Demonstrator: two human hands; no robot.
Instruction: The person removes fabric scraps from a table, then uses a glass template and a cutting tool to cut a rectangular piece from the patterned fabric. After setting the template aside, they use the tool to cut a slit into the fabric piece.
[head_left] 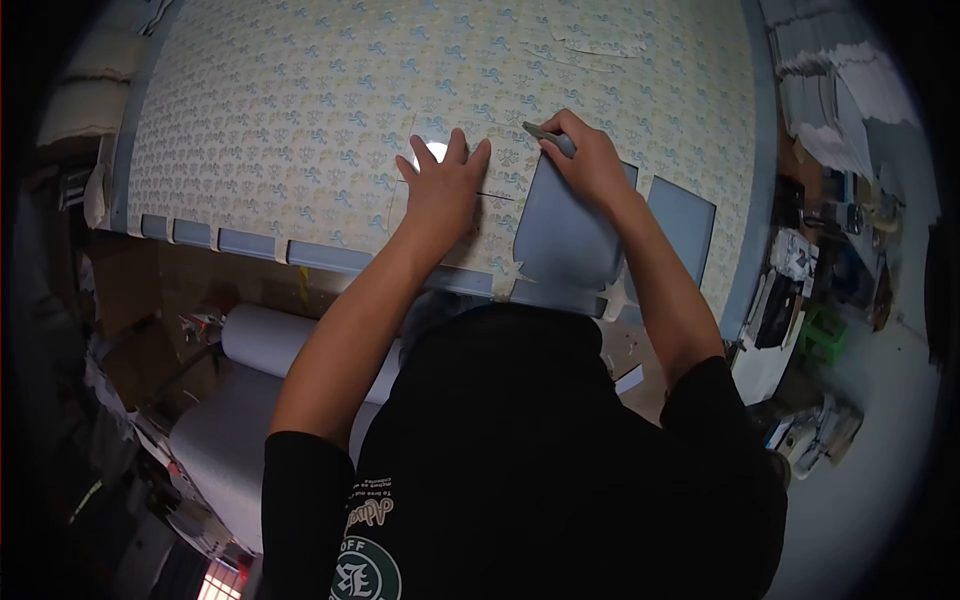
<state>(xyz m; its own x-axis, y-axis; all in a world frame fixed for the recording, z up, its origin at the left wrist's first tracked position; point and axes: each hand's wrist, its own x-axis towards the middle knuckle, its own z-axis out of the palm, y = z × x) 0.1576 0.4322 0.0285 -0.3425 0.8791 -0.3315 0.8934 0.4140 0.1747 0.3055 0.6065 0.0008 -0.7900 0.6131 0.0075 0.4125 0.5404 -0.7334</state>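
Note:
A cream sheet printed with small blue figures point(270, 140) covers the worktable. My left hand point(442, 195) lies on it with its fingers spread. A bright white glare point(432, 153) shows beneath those fingers, and thin straight lines around the hand suggest a clear flat plate, though its outline is hard to make out. My right hand point(592, 165) grips a grey utility knife point(552, 138), its tip pointing left and touching or nearly touching the sheet. Just below that hand, a cut-out opening point(568, 225) bares the blue-grey tabletop.
Another rectangular opening point(682, 225) lies farther right, and several notches run along the sheet's near edge. Below the table are a large grey roll point(270, 340) and grey material. Stacked white material point(840, 90) and a green stool point(822, 335) stand to the right.

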